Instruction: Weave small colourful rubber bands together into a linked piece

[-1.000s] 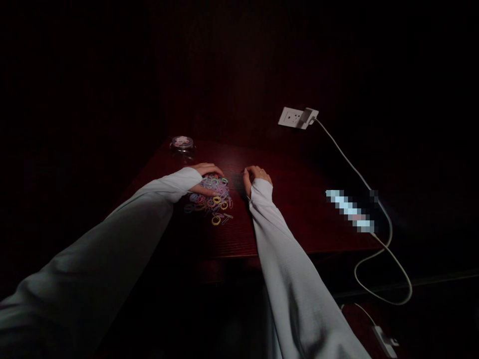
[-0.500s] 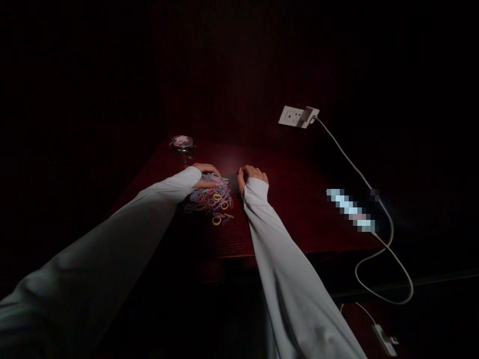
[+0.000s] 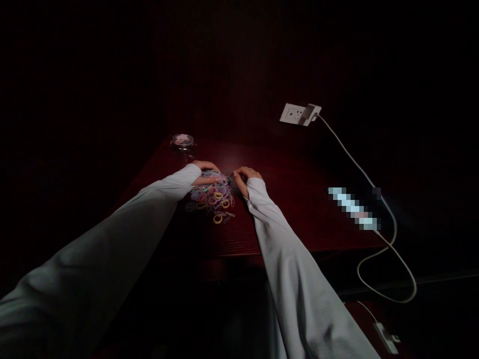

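A pile of small colourful hair ties and clips (image 3: pixel 213 194) lies loosely heaped on the dark red table. My left hand (image 3: pixel 206 172) rests on the far left part of the pile, thumb stretched across it and apart from the curved fingers, with hair ties showing between. Just right of the pile is my right hand (image 3: pixel 247 175), its thumb and forefinger brought together in a pinch at the pile's edge. Whatever those fingertips hold, if anything, is too small and dark to make out. A yellow hair tie (image 3: pixel 217 219) lies at the near side of the pile.
A clear round jar (image 3: pixel 182 141) with a patterned lid stands at the table's far left. On the wall, a socket (image 3: pixel 292 114) holds a white charger (image 3: pixel 311 113). Its cable (image 3: pixel 354 157) runs down to a blurred-out bright object (image 3: pixel 352 207) on the table's right. Below lies a power strip (image 3: pixel 386 339).
My right hand has moved left to the pile's edge, and its thumb and forefinger have come together. My left hand has stayed on the pile, shifting only slightly.
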`<state>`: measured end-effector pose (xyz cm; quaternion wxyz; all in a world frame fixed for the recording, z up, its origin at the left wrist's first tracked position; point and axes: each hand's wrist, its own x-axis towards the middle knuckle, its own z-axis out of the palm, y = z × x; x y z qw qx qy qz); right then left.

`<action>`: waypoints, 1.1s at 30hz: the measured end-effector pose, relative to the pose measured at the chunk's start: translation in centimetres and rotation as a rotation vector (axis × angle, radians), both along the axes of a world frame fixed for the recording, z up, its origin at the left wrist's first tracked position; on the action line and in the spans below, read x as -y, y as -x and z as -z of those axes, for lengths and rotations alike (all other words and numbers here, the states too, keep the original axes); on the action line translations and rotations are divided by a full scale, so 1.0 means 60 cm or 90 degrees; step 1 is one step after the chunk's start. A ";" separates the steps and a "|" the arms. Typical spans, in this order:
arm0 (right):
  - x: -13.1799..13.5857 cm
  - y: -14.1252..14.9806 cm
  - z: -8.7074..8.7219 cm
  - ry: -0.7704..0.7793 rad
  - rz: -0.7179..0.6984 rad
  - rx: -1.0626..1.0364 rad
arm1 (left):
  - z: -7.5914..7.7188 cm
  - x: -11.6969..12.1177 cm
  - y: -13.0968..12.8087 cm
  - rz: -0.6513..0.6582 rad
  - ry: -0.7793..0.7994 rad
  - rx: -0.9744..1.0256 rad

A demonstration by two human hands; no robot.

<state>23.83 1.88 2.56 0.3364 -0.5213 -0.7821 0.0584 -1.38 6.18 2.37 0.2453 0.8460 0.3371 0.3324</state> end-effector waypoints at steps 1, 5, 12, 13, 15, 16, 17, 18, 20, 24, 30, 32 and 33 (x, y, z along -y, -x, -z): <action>0.001 0.002 0.000 0.002 -0.005 0.004 | 0.000 0.000 0.000 0.001 -0.002 0.001; 0.004 0.006 0.000 0.016 -0.005 0.015 | 0.003 -0.001 -0.002 0.011 -0.017 -0.001; 0.007 0.006 0.003 0.029 -0.028 0.046 | 0.004 -0.001 -0.005 0.028 -0.042 -0.012; 0.007 0.006 0.004 0.027 -0.032 0.045 | 0.004 0.000 -0.005 0.029 -0.044 -0.014; 0.006 0.007 0.006 0.019 -0.044 0.043 | 0.003 0.000 -0.005 0.031 -0.046 -0.017; 0.004 0.008 0.007 0.014 -0.049 0.041 | 0.003 0.000 -0.006 0.031 -0.048 -0.018; 0.002 0.008 0.009 0.011 -0.054 0.041 | 0.003 0.000 -0.006 0.032 -0.048 -0.019; 0.000 0.007 0.010 0.010 -0.059 0.041 | 0.002 0.000 -0.006 0.032 -0.049 -0.020; -0.006 0.006 0.013 0.015 -0.062 0.042 | 0.002 -0.001 -0.005 0.028 -0.046 -0.023; -0.015 0.001 0.017 0.026 -0.065 0.023 | 0.001 -0.002 -0.004 0.022 -0.032 -0.030; -0.019 -0.003 0.021 0.008 -0.056 -0.032 | -0.001 0.000 -0.002 0.041 -0.024 -0.023; -0.021 -0.003 0.023 0.005 -0.054 -0.042 | -0.002 0.000 -0.002 0.049 -0.024 -0.022; -0.021 -0.003 0.023 0.003 -0.054 -0.046 | -0.003 0.000 -0.001 0.054 -0.025 -0.024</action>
